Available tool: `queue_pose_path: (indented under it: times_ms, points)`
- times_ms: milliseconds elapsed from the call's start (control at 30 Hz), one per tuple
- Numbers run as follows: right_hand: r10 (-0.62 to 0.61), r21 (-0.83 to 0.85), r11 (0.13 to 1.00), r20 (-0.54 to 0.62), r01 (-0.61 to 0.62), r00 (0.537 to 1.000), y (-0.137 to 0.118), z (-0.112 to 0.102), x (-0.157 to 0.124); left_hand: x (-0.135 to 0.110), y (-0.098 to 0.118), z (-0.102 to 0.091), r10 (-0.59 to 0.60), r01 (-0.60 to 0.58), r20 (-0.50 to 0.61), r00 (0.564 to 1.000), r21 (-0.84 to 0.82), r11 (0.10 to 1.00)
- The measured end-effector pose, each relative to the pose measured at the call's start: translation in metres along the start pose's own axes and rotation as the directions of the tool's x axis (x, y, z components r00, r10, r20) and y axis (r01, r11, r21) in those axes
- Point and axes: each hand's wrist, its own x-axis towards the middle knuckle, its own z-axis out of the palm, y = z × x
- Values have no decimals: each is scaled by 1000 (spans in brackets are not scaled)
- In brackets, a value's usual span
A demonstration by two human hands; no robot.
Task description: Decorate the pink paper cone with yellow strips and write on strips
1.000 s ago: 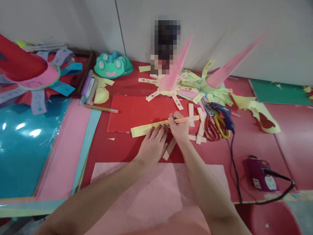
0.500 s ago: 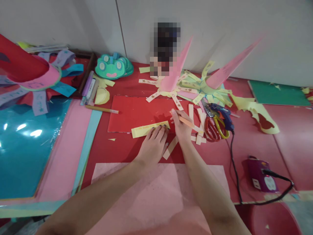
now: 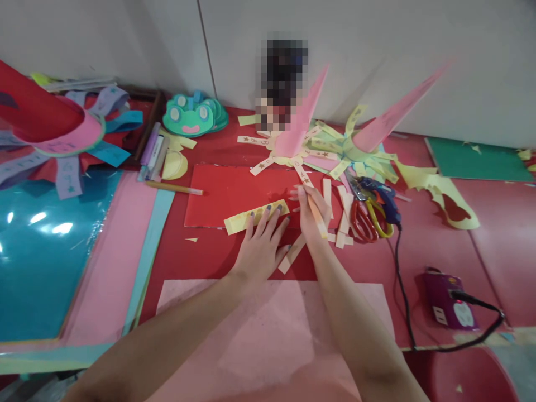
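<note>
My left hand [image 3: 260, 245] lies flat with fingers spread, its fingertips pressing on a yellow paper strip [image 3: 240, 220] that rests tilted on a red sheet [image 3: 234, 190]. My right hand [image 3: 310, 213] is closed round an orange pen [image 3: 317, 215], whose tip points toward the far end near a starred strip of a pink paper cone [image 3: 299, 125]. Several pale paper strips [image 3: 341, 215] lie just right of that hand.
Red-handled scissors [image 3: 362, 219] and a blue glue gun [image 3: 383, 196] lie to the right, its black cord running to a purple power strip [image 3: 448, 304]. A second pink cone [image 3: 393, 114], frog masks [image 3: 190, 114], markers [image 3: 153, 148], a pencil [image 3: 173, 187] and a teal sheet [image 3: 37, 245] surround the work.
My right hand has lifted the pen off the yellow strip and turned it from sideways to pointing away. My left fingers have spread, and the strip has rotated its right end farther away.
</note>
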Motion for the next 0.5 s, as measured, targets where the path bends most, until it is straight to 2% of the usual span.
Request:
queue_pose_path:
  times_ms: [100,200,267,400,500]
  points:
    - [-35,-18,999,-7,35,999,-3,-1,-3,0,0,1,6,-6,16,1000,-2,1000]
    - [-61,-32,998,40,62,997,-7,0,-7,1,0,2,6,-6,36,999,-9,1000]
    - [-6,33,999,69,3,998,-9,1,-8,1,0,2,3,-3,41,999,-10,1000]
    - [181,213,956,117,-202,977,-11,1,-4,2,0,1,9,-9,31,999,-11,1000]
    - [222,246,935,153,-254,963,-12,-2,2,2,0,1,9,-8,20,1000,-24,1000]
